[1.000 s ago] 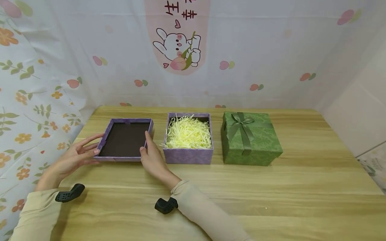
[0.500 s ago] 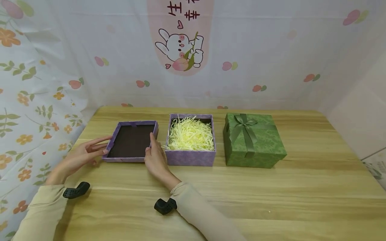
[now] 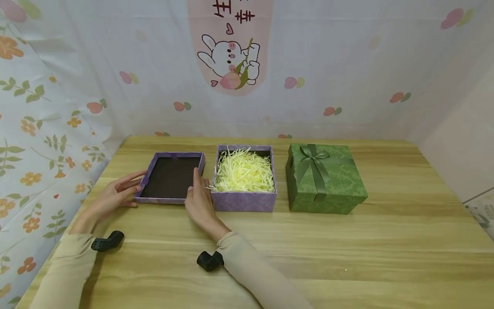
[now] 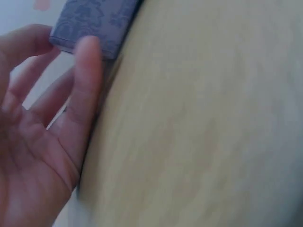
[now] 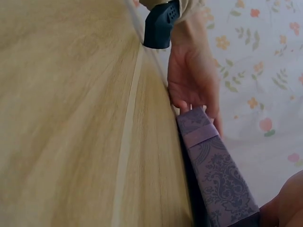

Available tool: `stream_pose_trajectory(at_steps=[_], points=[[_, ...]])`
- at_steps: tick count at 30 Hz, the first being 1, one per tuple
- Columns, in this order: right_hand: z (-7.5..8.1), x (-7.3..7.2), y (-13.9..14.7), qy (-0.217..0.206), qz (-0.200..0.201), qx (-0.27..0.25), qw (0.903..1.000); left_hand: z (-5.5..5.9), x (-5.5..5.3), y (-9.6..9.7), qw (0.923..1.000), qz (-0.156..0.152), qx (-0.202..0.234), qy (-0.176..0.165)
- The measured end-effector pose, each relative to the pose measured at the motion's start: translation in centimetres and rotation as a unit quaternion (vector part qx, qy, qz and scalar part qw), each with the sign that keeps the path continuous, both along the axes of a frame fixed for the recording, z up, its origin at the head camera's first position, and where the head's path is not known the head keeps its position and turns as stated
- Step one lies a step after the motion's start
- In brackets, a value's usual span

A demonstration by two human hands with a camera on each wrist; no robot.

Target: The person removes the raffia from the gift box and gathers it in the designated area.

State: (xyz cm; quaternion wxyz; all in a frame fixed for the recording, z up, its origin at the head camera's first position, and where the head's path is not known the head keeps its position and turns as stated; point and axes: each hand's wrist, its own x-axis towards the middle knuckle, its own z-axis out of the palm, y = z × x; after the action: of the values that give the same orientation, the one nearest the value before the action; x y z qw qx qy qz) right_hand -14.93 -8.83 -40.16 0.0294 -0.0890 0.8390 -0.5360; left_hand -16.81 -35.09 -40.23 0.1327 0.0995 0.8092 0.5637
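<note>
A shallow purple lid [image 3: 170, 200] with a dark inside lies upturned on the table's left side. At its left wall is my left hand [image 3: 112, 198], the fingers relaxed and the fingertips touching the wall near the front corner. My right hand [image 3: 200, 204] stands along the lid's right wall with fairly straight fingers, partly hiding that wall and the front right corner. In the left wrist view the lid's patterned corner [image 4: 92, 23] shows beside the thumb. The right wrist view shows the lid's patterned front side [image 5: 215, 172] between both hands.
Just right of my right hand stands a purple box [image 3: 244, 201] filled with pale yellow shredded paper [image 3: 245, 171]. Farther right is a closed green gift box [image 3: 332, 189] with a ribbon bow. A printed curtain [image 3: 154, 51] hangs behind the wooden table [image 3: 347, 253].
The lid has slid to the right, closer to the purple box, with my left hand following it. My right hand has stayed nearly in place. Both boxes stand where they were.
</note>
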Motion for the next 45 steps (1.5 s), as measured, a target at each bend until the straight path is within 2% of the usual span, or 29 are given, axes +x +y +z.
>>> stream_pose_trajectory(at_steps=[7, 15, 21, 25, 29, 30, 32, 34, 37, 38, 39, 40, 41, 42, 43, 45], points=[[-0.2, -0.3, -0.1, 0.018, 0.013, 0.007, 0.9997, -0.4, 0.3, -0.3, 0.9992, -0.017, 0.025, 0.026], [-0.6, -0.3, 0.3, 0.013, 0.005, 0.017, 0.9997, -1.0, 0.5, 0.1, 0.9985, -0.009, 0.033, 0.043], [0.1, 0.6, 0.8, -0.009, -0.006, 0.068, 0.9976, -1.2, 0.2, 0.8, 0.9975, -0.011, 0.049, 0.05], [1.5, 2.5, 1.3, -0.003, 0.034, 0.107, 0.9936, -1.3, 0.1, 1.0, 0.9972, -0.013, 0.054, 0.05], [3.7, 4.9, 2.2, -0.005, 0.117, 0.125, 0.9853, -1.4, 0.1, 0.8, 0.9977, -0.007, 0.046, 0.05], [4.3, 5.5, 2.7, -0.007, 0.148, 0.132, 0.9801, -1.4, 0.1, 0.7, 0.9978, -0.006, 0.043, 0.05], [5.8, 6.3, 3.9, -0.007, 0.233, 0.157, 0.9597, -1.4, 0.1, 0.6, 0.9979, -0.004, 0.041, 0.05], [7.2, 6.5, 5.4, -0.008, 0.327, 0.172, 0.9292, -1.4, 0.1, 0.4, 0.9979, -0.007, 0.04, 0.051], [9.4, 6.1, 8.4, 0.0, 0.453, 0.168, 0.8758, -1.3, 0.2, 0.3, 0.9975, -0.011, 0.048, 0.052], [10.1, 5.8, 9.6, 0.003, 0.477, 0.156, 0.8647, -1.3, 0.2, 0.2, 0.9973, -0.01, 0.05, 0.052], [10.7, 5.5, 10.8, 0.011, 0.491, 0.144, 0.859, -1.3, 0.3, 0.2, 0.9973, -0.01, 0.051, 0.052], [11.5, 5.1, 12.1, 0.015, 0.496, 0.131, 0.8581, -1.2, 0.4, 0.1, 0.9972, -0.01, 0.051, 0.053], [12.1, 4.7, 13.6, 0.021, 0.493, 0.118, 0.8615, -1.1, 0.5, 0.1, 0.9972, -0.01, 0.053, 0.053], [12.8, 4.3, 15.1, 0.023, 0.481, 0.102, 0.8702, -1.1, 0.5, 0.0, 0.9972, -0.011, 0.053, 0.053], [13.3, 3.8, 16.7, 0.027, 0.459, 0.09, 0.8832, -1.0, 0.6, 0.0, 0.9971, -0.011, 0.053, 0.053], [14.1, 2.9, 19.7, 0.024, 0.392, 0.076, 0.9164, -0.9, 0.6, 0.1, 0.9973, -0.012, 0.051, 0.053]])
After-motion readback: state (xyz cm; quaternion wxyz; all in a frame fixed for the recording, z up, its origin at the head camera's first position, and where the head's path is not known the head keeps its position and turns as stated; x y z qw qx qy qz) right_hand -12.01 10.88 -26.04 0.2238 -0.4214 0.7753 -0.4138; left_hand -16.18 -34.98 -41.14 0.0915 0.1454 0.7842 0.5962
